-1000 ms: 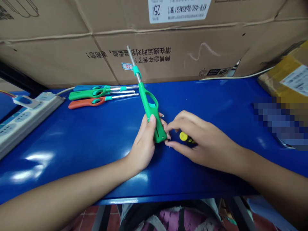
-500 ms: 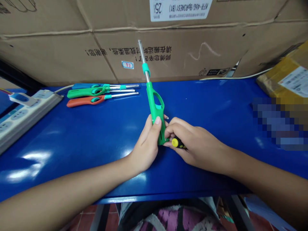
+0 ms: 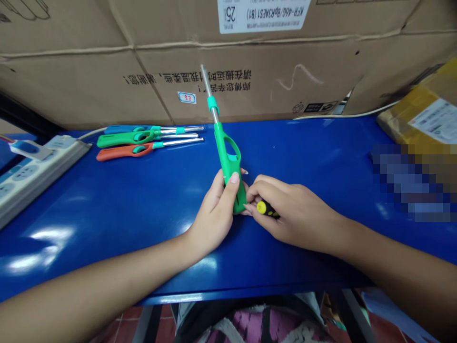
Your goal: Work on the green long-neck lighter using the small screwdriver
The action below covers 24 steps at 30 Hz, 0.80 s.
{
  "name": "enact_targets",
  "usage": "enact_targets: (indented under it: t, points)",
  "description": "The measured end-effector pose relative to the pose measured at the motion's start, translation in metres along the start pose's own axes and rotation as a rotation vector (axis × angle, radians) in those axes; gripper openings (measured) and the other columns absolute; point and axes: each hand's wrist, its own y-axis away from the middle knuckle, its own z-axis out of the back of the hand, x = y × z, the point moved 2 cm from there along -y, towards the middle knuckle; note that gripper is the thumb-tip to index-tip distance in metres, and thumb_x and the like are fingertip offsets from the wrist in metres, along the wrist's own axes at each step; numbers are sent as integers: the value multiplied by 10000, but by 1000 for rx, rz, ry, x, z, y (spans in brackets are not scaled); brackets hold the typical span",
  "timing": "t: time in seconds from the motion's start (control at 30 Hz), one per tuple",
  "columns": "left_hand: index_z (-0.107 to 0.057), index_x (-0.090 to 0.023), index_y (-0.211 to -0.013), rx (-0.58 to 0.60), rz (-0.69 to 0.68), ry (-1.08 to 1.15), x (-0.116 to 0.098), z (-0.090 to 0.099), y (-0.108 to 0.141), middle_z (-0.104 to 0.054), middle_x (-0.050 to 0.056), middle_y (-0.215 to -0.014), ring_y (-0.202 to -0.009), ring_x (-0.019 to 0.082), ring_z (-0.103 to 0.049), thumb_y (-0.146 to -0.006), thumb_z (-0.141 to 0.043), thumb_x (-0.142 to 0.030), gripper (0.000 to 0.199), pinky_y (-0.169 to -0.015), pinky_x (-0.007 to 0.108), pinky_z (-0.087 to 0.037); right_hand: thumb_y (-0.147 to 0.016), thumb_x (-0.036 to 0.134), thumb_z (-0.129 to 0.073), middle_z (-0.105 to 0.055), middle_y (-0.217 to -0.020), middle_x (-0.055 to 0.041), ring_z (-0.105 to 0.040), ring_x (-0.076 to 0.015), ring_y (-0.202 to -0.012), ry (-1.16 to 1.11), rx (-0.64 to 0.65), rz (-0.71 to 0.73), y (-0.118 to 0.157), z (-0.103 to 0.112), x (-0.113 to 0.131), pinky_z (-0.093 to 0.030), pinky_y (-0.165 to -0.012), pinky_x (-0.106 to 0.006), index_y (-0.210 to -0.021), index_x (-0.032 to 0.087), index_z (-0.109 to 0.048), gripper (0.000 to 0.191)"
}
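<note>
The left hand point(image 3: 214, 219) holds a green lighter point(image 3: 230, 166) by the lower part of its body, fingers wrapped behind it and the thumb laid along its front. The lighter is held over the blue surface point(image 3: 143, 205), in front of the person, its metal tube pointing away and leaning a little left, with a teal ring point(image 3: 213, 104) around the tube. Just beside the lighter's bottom end is the right hand point(image 3: 300, 214), its fingers curled around a black handle point(image 3: 269, 209) with a yellow end. Their tips meet the lighter's lower edge, though whether they press on it cannot be told. Farther back on the left, three more lighters lie close together, tubes pointing right: a blue one point(image 3: 121, 129) at the back, a green one point(image 3: 119, 139) in the middle and an orange one point(image 3: 119, 153) nearest. A white power strip point(image 3: 46, 172) sits at the left edge with a plug in it. Behind everything stands a large cardboard box point(image 3: 303, 52) with upside-down print, and a taped box point(image 3: 403, 114) is on the right.
</note>
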Motion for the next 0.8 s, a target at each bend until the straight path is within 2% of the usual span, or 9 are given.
enact_targets:
  t: [0.2,0.33,0.47,0.6,0.7,0.8]
  points:
    - [-533,-255,-1137,-63,74,-33,-5,-5,9,-611,-25,-870,-679,88,-599,-997,-510,-499,282,-567,173,-507,-973,260,-504,-654,-745,-20,-593,-175,-572,176,-60,41,-1,-3,11,-232,-500,-324,-880,175,-599,158]
    - [-518,-241,-1047,-101,169,15,-3,-8,12,-580,-27,-868,-700,92,-586,-991,-526,-468,234,-594,185,-513,-979,212,-455,-700,-798,-80,-630,-199,-607,257,-63,55,4,-9,21,-208,-515,-346,-945,139,-651,212]
    - [-514,-254,-1044,-68,144,33,1,-8,12,-574,-30,-909,-850,103,-595,-1008,-530,-391,142,-785,218,-522,-945,158,-476,-758,-954,-128,-691,-213,-711,244,-46,1,6,-15,23,-235,-512,-345,-1072,119,-655,223]
    - [-499,-270,-1139,-13,60,76,4,-9,13,-630,7,-1180,-1144,151,-590,-1034,-493,-365,141,-1063,346,-454,-957,218,-471,-768,-813,-65,-696,-202,-624,164,-33,-138,2,-17,18,-270,-509,-340,-969,156,-650,189]
    - [-488,-278,-1160,1,19,142,5,-9,15,-628,9,-1284,-1290,161,-543,-1044,-483,-346,135,-1152,382,-390,-968,235,-459,-759,-774,-22,-710,-188,-632,100,-38,-216,-1,-16,14,-317,-543,-324,-901,193,-625,185]
    - [-483,-291,-1174,33,-18,207,4,-10,16,-624,-8,-1347,-1353,143,-512,-1051,-475,-327,128,-1171,369,-381,-963,224,-450,-746,-757,-5,-714,-179,-650,57,-41,-234,-3,-15,13,-335,-563,-310,-848,207,-595,185]
